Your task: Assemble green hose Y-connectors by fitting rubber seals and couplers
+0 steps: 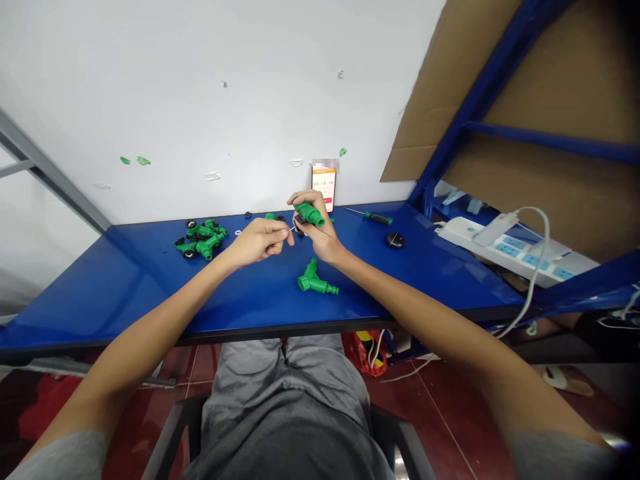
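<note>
My right hand point(325, 235) is wrapped round a green plastic hose fitting point(311, 213), held above the table with one end turned toward me. A small black part point(300, 219) sits at the fitting's near left side. My left hand point(263, 241) is closed in a pinch on a thin metal pin point(292, 229), whose tip points at that black part; whether it touches cannot be made out. Below my right hand a green Y-shaped fitting point(314, 280) lies on the blue table. Small parts just behind my hands are partly hidden.
A pile of green fittings with black caps point(203, 237) lies at the left of the blue table point(150, 287). A phone with a timer point(324, 183) leans on the wall. To the right are a green-handled screwdriver point(377, 218), a black round object point(395, 240) and a power strip point(510, 248).
</note>
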The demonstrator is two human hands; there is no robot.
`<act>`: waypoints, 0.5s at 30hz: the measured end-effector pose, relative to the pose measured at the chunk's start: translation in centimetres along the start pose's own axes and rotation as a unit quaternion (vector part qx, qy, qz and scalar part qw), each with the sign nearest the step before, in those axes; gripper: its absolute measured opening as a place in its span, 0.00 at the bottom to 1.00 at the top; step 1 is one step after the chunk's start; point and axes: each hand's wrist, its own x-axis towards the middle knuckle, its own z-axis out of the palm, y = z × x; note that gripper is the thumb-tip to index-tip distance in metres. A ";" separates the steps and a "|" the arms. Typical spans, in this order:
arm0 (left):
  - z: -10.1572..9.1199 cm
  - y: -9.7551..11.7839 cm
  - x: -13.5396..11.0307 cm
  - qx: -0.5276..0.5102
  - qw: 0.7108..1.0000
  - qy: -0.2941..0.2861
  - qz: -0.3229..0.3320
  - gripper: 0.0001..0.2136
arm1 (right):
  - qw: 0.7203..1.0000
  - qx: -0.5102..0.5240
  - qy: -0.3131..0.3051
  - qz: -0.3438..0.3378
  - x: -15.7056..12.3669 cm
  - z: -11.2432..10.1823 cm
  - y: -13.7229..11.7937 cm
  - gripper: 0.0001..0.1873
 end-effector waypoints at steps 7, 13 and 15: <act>0.8 -0.3 -0.1 0.461 0.877 0.096 0.099 0.14 | 0.999 0.020 -0.016 0.048 -0.5 0.0 1.3 0.16; -0.6 0.2 0.1 0.120 0.993 -0.006 -0.006 0.15 | 0.999 -0.008 -0.006 0.054 -0.3 0.0 1.4 0.16; -1.7 0.5 -0.2 -0.014 0.996 -0.070 -0.060 0.16 | 0.999 -0.019 -0.003 0.034 -0.1 0.1 0.7 0.16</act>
